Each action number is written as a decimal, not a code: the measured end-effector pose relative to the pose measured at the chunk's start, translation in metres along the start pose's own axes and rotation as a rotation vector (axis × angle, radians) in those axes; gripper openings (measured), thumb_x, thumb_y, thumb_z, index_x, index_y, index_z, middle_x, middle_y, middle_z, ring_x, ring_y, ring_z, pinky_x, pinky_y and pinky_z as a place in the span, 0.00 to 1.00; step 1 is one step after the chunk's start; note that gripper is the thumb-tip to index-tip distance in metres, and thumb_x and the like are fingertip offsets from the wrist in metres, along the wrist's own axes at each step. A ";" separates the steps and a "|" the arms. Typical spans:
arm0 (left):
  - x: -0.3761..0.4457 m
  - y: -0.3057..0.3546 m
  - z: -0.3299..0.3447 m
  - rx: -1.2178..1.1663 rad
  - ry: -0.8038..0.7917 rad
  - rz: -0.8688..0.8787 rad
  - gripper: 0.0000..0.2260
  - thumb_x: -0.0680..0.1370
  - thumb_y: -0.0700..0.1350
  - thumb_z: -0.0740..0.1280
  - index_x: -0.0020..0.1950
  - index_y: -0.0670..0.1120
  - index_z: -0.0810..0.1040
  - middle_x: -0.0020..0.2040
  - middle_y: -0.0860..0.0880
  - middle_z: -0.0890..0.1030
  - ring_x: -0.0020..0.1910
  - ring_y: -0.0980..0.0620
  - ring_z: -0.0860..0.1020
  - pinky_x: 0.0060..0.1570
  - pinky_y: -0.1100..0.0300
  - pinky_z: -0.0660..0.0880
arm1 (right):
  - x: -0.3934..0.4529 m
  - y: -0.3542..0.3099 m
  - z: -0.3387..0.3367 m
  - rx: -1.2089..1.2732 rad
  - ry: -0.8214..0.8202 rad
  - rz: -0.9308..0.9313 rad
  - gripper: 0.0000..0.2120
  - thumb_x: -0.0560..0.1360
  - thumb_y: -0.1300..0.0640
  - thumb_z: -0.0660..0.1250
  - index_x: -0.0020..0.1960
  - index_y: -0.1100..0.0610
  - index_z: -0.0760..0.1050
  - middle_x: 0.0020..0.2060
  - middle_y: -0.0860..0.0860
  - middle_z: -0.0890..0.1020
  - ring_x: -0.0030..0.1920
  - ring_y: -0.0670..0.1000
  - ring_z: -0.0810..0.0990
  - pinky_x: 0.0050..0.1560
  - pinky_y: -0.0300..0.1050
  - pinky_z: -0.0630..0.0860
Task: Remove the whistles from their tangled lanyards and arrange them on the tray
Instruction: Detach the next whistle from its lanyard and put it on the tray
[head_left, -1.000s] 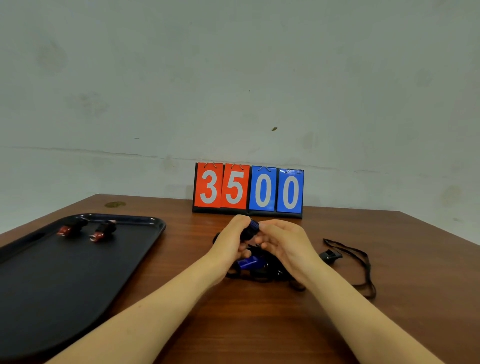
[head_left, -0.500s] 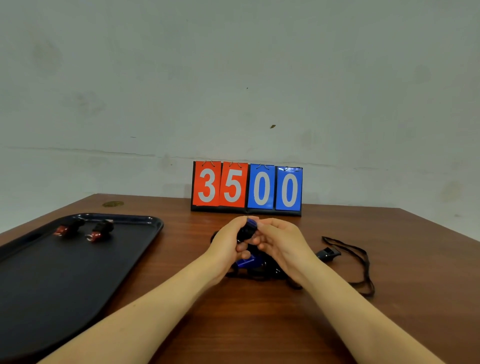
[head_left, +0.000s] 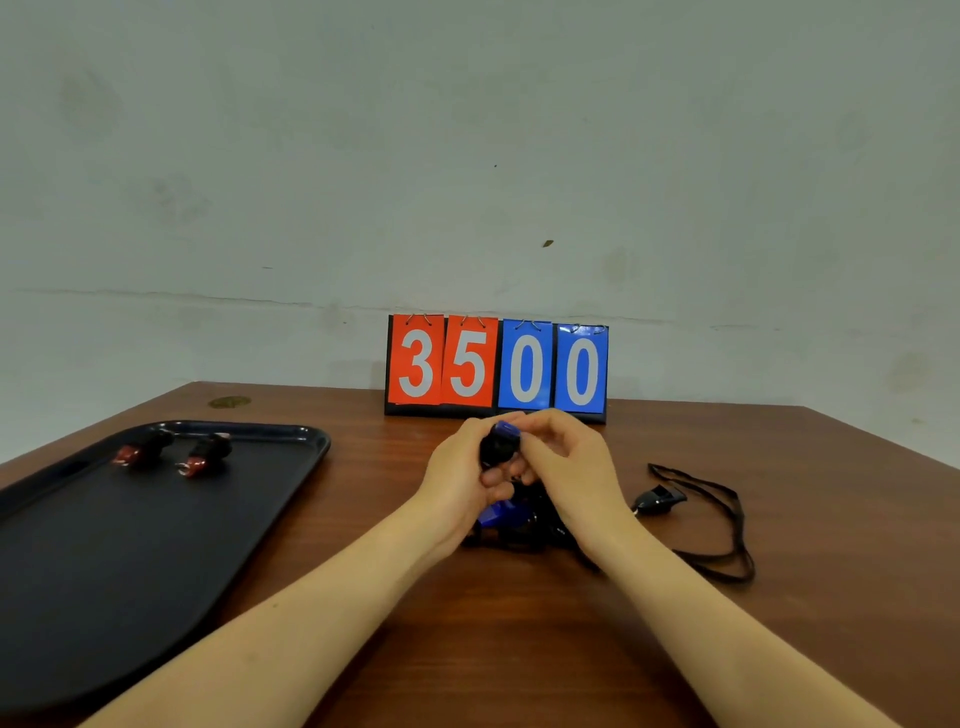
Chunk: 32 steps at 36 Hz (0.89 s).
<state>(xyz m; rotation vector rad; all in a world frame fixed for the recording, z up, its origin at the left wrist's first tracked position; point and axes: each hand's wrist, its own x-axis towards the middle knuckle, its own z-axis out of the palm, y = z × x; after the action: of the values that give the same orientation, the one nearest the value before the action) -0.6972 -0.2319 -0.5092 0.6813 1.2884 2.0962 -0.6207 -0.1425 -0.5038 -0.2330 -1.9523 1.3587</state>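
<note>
My left hand (head_left: 457, 483) and my right hand (head_left: 566, 467) both grip a blue and black whistle (head_left: 500, 444), held just above the table in front of the scoreboard. Below them lies a tangle of black lanyards with another blue whistle (head_left: 498, 514) in it, partly hidden by my wrists. On the black tray (head_left: 104, 571) at the left lie two red and black whistles (head_left: 143, 449) (head_left: 205, 454) near its far rim. A black whistle (head_left: 657, 501) on a loose lanyard (head_left: 732, 535) lies to the right.
A flip scoreboard (head_left: 496, 366) reading 3500 stands at the table's back edge against a pale wall. The brown wooden table (head_left: 519, 649) stretches toward me between my forearms. A small round mark (head_left: 228, 401) sits at the far left corner.
Both hands have lifted the blue and black whistle slightly higher above the tangle and turned it between the fingers. The tray and the loose black whistle have not moved.
</note>
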 end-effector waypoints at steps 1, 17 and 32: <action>0.000 0.001 0.001 -0.041 0.003 -0.006 0.12 0.81 0.45 0.58 0.53 0.41 0.78 0.40 0.43 0.76 0.30 0.53 0.71 0.32 0.61 0.68 | -0.001 0.000 0.000 0.003 0.012 -0.030 0.09 0.78 0.65 0.62 0.49 0.54 0.79 0.35 0.49 0.81 0.31 0.41 0.79 0.36 0.32 0.76; 0.000 0.005 -0.002 -0.222 -0.057 -0.057 0.11 0.82 0.47 0.60 0.61 0.44 0.76 0.55 0.42 0.81 0.48 0.49 0.80 0.43 0.57 0.81 | 0.003 0.005 -0.001 -0.078 0.019 -0.099 0.06 0.79 0.56 0.64 0.53 0.46 0.76 0.46 0.46 0.82 0.44 0.40 0.81 0.46 0.34 0.78; 0.001 0.005 -0.006 0.176 -0.039 -0.069 0.19 0.82 0.57 0.57 0.62 0.46 0.76 0.56 0.44 0.82 0.52 0.47 0.81 0.53 0.54 0.80 | 0.007 0.006 -0.004 -0.013 0.041 -0.004 0.09 0.75 0.55 0.70 0.53 0.46 0.75 0.48 0.42 0.80 0.51 0.40 0.78 0.52 0.36 0.75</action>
<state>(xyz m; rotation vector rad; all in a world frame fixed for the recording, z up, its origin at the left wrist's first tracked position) -0.7029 -0.2370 -0.5072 0.7376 1.4660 1.9209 -0.6246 -0.1328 -0.5052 -0.2616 -1.9269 1.3288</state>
